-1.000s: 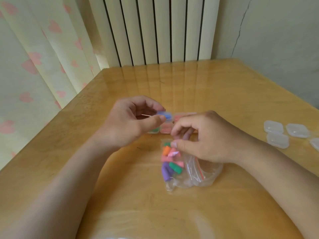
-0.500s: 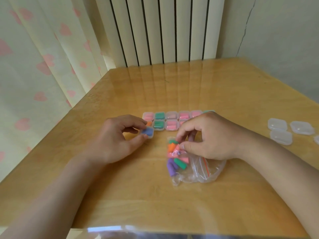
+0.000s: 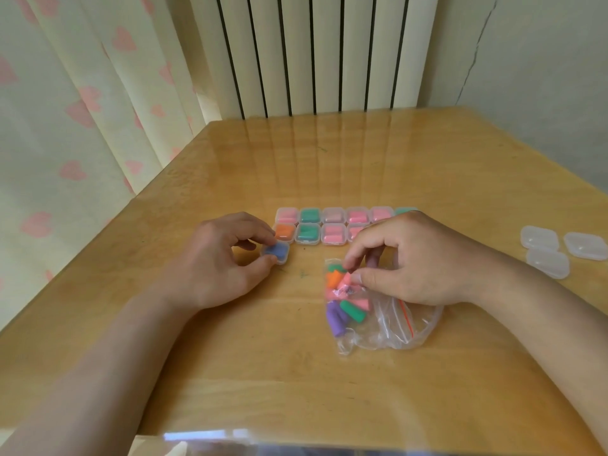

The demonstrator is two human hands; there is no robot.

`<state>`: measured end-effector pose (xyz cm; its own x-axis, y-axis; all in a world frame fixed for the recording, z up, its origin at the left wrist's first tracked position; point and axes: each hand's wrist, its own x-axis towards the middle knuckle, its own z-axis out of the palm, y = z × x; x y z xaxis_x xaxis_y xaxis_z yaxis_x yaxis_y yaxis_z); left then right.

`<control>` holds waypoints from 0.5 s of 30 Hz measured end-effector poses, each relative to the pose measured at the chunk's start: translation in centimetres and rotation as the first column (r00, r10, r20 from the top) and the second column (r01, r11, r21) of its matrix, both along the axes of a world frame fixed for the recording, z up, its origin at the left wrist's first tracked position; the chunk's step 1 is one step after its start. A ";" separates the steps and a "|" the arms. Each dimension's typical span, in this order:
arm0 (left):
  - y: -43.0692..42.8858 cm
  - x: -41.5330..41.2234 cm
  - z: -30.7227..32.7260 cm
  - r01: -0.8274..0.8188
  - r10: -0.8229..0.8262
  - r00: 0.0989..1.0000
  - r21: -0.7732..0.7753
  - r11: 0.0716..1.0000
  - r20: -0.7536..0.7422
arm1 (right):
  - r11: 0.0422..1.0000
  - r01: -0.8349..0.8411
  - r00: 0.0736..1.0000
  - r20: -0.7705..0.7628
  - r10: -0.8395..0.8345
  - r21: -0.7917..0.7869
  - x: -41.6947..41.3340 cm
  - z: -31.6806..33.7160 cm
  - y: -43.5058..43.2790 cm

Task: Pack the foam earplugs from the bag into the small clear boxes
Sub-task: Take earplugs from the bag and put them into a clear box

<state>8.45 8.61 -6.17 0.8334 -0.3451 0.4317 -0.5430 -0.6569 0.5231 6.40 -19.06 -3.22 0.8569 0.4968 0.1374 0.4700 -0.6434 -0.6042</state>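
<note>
left hand (image 3: pixel 215 261): fingers pinch blue-filled box (image 3: pixel 279 252) on table (image 3: pixel 296 390) | right hand (image 3: pixel 418 258): fingers curled, pinching bag (image 3: pixel 391 327) top

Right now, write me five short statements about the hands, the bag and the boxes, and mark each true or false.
1. The left hand pinches the box of blue earplugs on the table. True.
2. The right hand is picking up one of the empty boxes. False: it pinches the bag; the empty boxes lie apart at the right.
3. The bag is empty. False: purple earplugs and green, orange and pink ones are in it.
4. The filled boxes stand in two rows beyond the hands. True.
5. Every filled box holds pink earplugs. False: some hold green, one holds orange.
</note>
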 end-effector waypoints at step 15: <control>-0.1 0.0 0.0 -0.025 0.025 0.999 -0.003 1.000 -0.041 | 1.000 -0.008 1.000 0.012 0.008 -0.008 0.1 0.0 0.0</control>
